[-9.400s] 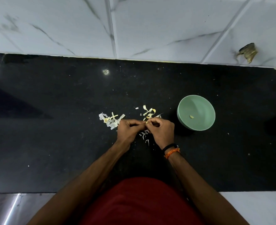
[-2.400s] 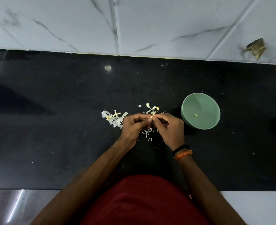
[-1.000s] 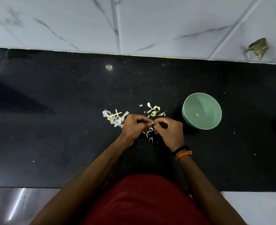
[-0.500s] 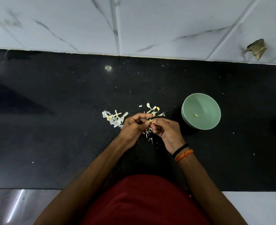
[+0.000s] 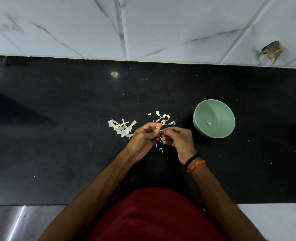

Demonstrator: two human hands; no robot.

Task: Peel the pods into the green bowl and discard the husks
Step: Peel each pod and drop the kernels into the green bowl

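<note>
Pinching a small pale pod [image 5: 158, 128] between the fingertips of both hands, the person works it just above the dark surface [image 5: 56, 136]. The left hand [image 5: 143, 138] has its grip closed on the pod, thumb and curled fingers round it; the right hand [image 5: 176, 138] pinches at its near end, seemingly on a sliver of husk, though the piece is too small to tell for sure.

Compared with half a second ago, the right hand has turned slightly, and its fingers have drawn a little away from the left, so the pod shows more plainly between them. Over the last few seconds both hands have stayed in much the same spot, picking at the same pod. That suggests the skin is coming off in bits and this pod is not yet ready to drop.

The green bowl [image 5: 230, 119] stands to the right, near the right hand but apart from it, and holds a single peeled piece [image 5: 208, 122], as it did nine seconds ago. So the task looks to be at an early stage.

Husks lie in two loose heaps on the surface: one [image 5: 122, 127] just left of the left hand, another [image 5: 163, 118] just beyond the fingertips. A few scraps [image 5: 160, 147] lie under the hands.
</note>
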